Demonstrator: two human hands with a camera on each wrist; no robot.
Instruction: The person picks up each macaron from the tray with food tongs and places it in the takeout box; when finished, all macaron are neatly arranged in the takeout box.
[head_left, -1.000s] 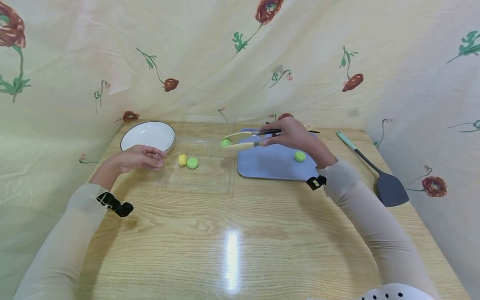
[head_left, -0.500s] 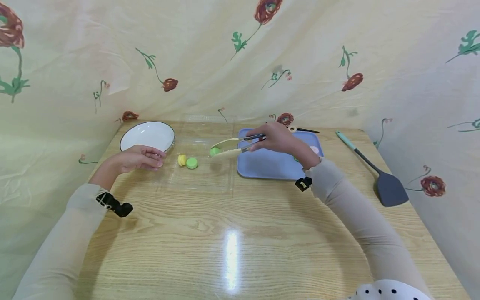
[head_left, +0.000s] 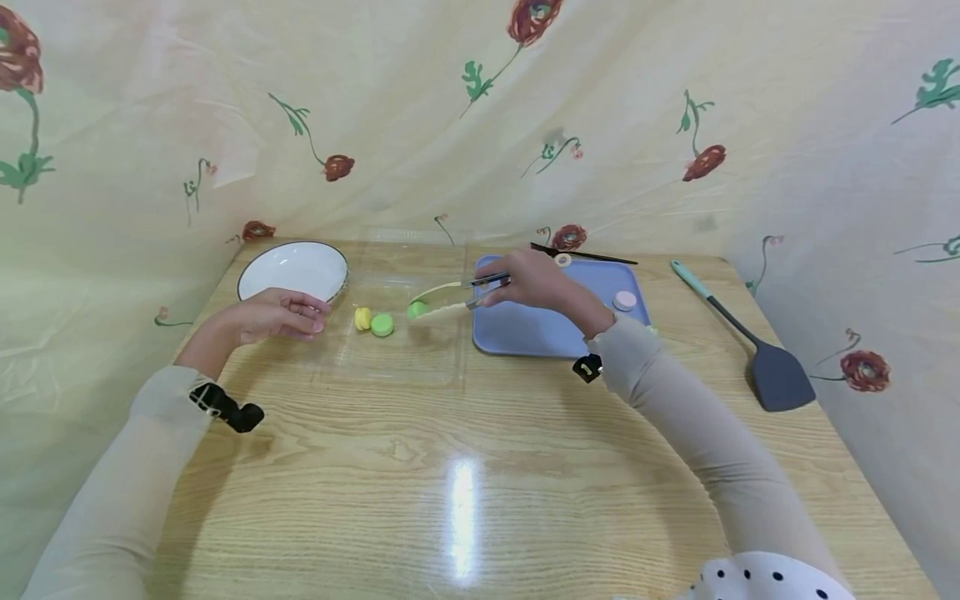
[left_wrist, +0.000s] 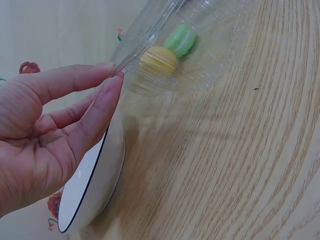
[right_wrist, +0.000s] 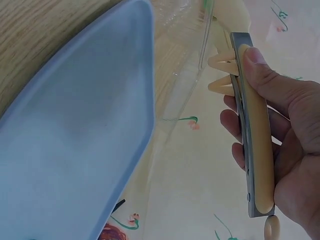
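Observation:
My left hand (head_left: 273, 318) pinches the rim of a clear plastic container (left_wrist: 150, 40) between thumb and fingertips, plain in the left wrist view. A yellow macaron (head_left: 363, 318) and a green macaron (head_left: 382, 325) lie side by side at the container's left. My right hand (head_left: 534, 279) grips tongs (right_wrist: 259, 135) with cream tips. Those tips hold another green macaron (head_left: 417, 309) over the container, right of the pair. Whether it touches the container's floor, I cannot tell.
Behind my left hand stands a white bowl (head_left: 292, 271) with a dark rim. A blue tray (head_left: 525, 333) with a pink macaron (head_left: 625, 301) lies under my right forearm. A turner (head_left: 776, 375) rests at the right; a thin black stick (head_left: 600, 256) lies behind the tray.
My right hand has moved left and slightly down with the tongs, carrying the green macaron from the tray's left edge to over the container. My left hand has stayed put.

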